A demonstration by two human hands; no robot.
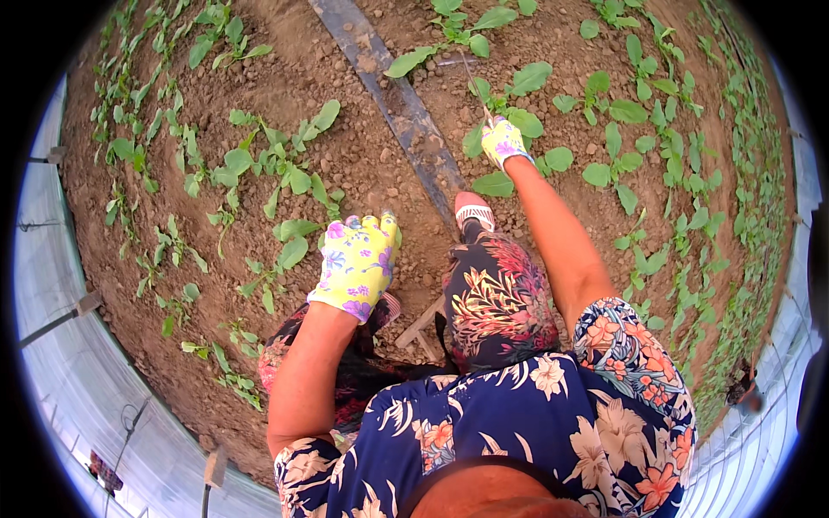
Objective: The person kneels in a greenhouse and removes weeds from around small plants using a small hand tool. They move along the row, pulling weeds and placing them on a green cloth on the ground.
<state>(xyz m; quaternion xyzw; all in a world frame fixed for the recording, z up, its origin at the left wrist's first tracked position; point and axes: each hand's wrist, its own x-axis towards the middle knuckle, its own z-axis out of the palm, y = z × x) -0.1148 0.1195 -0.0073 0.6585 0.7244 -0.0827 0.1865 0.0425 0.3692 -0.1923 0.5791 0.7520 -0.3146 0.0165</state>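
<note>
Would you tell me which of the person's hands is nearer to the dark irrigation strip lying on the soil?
Right. The right hand reaches into a seedling just right of the dark strip; the left hand hangs farther to its left, over small plants.

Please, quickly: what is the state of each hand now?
Left hand: gloved, fingers loosely open, holding nothing, above the soil.
Right hand: gloved, closed on a thin stick, among the seedlings.

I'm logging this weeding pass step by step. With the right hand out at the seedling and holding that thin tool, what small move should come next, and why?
Probably work the thin tool into the soil beside the seedling. The right hand is closed on its handle right at the plant's leaves, tip angled toward loose soil, while the left hand rests idle near the knee.
</note>
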